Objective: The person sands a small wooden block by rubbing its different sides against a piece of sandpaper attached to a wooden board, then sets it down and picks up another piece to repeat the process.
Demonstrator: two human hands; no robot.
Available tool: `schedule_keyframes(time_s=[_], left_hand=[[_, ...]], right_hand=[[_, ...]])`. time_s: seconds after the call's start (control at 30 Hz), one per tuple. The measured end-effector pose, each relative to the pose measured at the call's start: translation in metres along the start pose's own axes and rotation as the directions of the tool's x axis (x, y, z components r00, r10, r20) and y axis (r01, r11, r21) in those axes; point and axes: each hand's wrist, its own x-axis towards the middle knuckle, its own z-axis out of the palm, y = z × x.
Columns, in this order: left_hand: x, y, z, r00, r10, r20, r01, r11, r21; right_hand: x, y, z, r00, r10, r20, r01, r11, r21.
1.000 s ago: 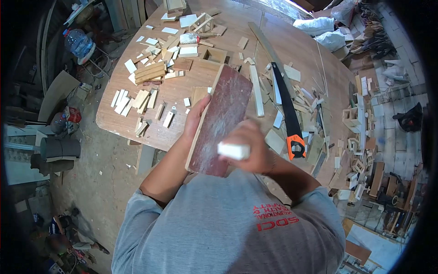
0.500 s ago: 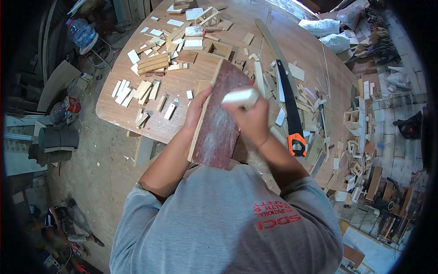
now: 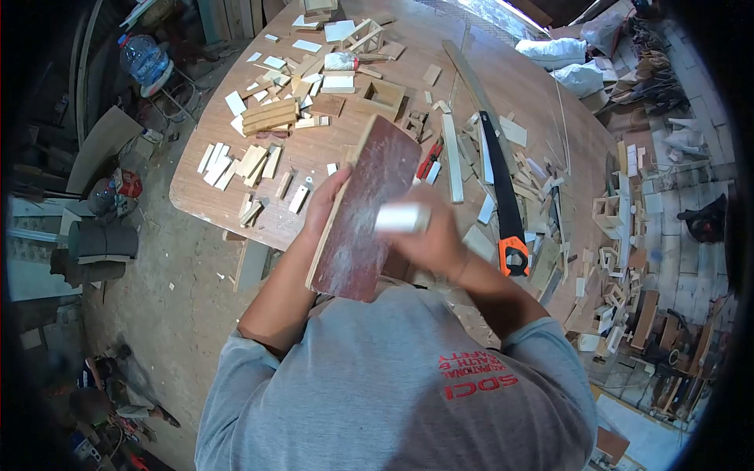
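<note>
My left hand [image 3: 323, 206] is closed around the left edge of a sanding board [image 3: 363, 196], tilted up in front of my chest. Its face is reddish-brown sandpaper, with pale dust over the middle and lower part. My right hand [image 3: 430, 239], smeared a little by motion, grips a small white wooden block [image 3: 402, 218]. The block is at the board's right side, over the sandpaper; whether it touches cannot be made out. Part of the left fingers is hidden behind the board.
A handsaw [image 3: 503, 192] with an orange handle lies on the table [image 3: 228, 200] to the right. Red-handled pliers [image 3: 429, 161] lie beyond the board. Wood offcuts [image 3: 271, 116] are scattered at the left, near an open wooden box [image 3: 382, 100]. A water bottle [image 3: 145, 61] stands on a stool.
The sanding board has shifted slightly left and toward me. My right hand has moved down along it with the white block, which is now more level.
</note>
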Motion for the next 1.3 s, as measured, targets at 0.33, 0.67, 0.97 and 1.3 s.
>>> schedule_keyframes(time_s=[0.33, 0.67, 0.97, 1.3], left_hand=[[-0.010, 0.009, -0.017, 0.993, 0.035, 0.110, -0.031, 0.999, -0.045], [-0.020, 0.011, -0.037, 0.984, 0.004, 0.180, 0.006, 0.998, -0.055], [-0.017, -0.002, -0.033, 0.993, 0.115, -0.012, -0.115, 0.992, -0.042], [0.000, -0.003, -0.037, 0.996, -0.027, 0.084, 0.033, 0.996, -0.080]], right_hand=[[0.019, 0.018, 0.011, 0.890, 0.447, -0.094, -0.399, 0.861, 0.315], [0.038, 0.027, 0.026, 0.912, 0.401, -0.081, -0.367, 0.890, 0.270], [0.031, 0.039, 0.042, 0.905, 0.403, -0.134, -0.338, 0.874, 0.348], [0.014, -0.005, 0.028, 0.939, 0.341, -0.029, -0.320, 0.904, 0.283]])
